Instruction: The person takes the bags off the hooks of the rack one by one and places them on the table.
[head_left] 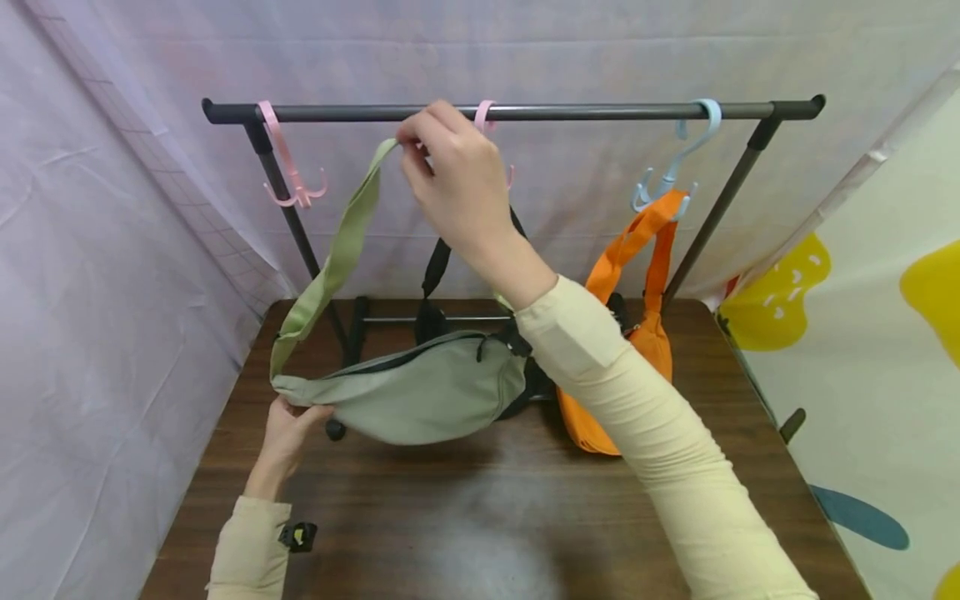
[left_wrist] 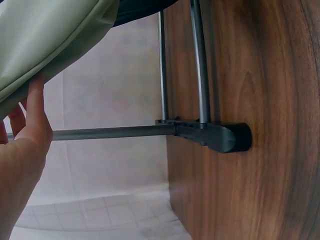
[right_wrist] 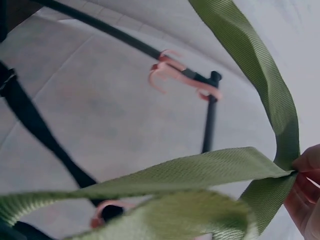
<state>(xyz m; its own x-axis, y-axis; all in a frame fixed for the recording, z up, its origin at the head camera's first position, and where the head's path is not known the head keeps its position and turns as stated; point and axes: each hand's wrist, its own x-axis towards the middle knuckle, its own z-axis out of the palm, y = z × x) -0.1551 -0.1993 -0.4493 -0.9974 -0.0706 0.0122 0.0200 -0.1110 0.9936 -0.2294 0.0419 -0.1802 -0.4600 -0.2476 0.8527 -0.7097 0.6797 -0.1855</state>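
Here, nearest me, my left hand cups the low end of the green sling bag from beneath, fingers loosely curled, keeping its weight off the strap. Farther up, my right hand pinches the strap's fold just under the rail, beside the middle pink hook.

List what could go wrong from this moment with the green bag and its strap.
1. The right hand only pinches the strap at its fold, level with the rail; a slipping grip could drop it.
2. The middle pink hook sits behind the hand and already carries a black bag, so the straps may tangle.
3. The left hand merely props the green bag from below; it could sag onto the table.
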